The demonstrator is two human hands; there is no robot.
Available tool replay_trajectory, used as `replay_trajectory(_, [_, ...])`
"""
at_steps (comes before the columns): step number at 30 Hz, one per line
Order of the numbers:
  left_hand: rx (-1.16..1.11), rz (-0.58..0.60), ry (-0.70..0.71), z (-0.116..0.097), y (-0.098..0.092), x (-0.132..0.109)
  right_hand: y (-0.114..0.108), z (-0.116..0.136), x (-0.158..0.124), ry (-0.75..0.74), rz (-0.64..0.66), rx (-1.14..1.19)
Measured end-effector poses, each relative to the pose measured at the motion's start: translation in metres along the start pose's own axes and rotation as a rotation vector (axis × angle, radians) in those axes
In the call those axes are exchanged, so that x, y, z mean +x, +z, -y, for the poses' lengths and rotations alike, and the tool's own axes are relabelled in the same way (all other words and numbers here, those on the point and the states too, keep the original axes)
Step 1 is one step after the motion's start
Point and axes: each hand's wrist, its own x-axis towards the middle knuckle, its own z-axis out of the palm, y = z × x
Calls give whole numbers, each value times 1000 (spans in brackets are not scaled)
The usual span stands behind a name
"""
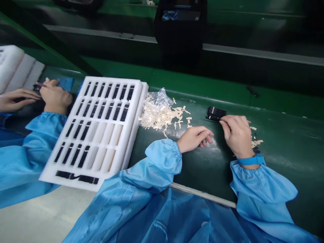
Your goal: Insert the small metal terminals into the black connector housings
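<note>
co-worker's hand point(56, 97): far left, beside the tray
foam tray point(111, 80): white, slots partly filled
scraps point(158, 113): pale pile on the green desk point(278, 148)
left hand point(194, 137): loosely curled, empty, resting on the desk
right hand point(238, 135): curled, fingertips touching the black strips point(216, 113), can't tell if it's gripping them

tray point(134, 113) left on belt point(278, 148) | scrap pile point(155, 114) just right | strip stack point(215, 113) farther right — at right hand point(236, 135)

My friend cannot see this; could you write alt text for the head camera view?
At a green table, a person's right hand touches a bunch of black strips; the left hand rests beside it. To the left lies a white foam tray partly filled with similar strips.
</note>
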Motion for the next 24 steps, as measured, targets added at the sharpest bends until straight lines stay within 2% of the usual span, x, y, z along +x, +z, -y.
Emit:
replay_trajectory(5, [42,-287,102,-2,-2,0,-5,12,-11,26,73,75])
replay_trajectory(7, [90,-273,132,-3,-3,-2,-4,19,-14,21,127,143])
replay_trajectory(11, [248,-161,135,0,-4,-5,-9,23,-13,36,223,380])
replay_trajectory(14, [251,-165,75,1,-4,-5,-26,2,-14,216,112,371])
replay_trajectory(17, [188,-157,35,1,-3,-4,-47,-35,-21,385,24,183])
replay_trajectory(20, [150,-145,21,-1,-2,-4,-56,-66,-30,390,91,82])
replay_trajectory(24, [104,-158,-2,-5,0,-5,-50,-81,-35,324,170,95])
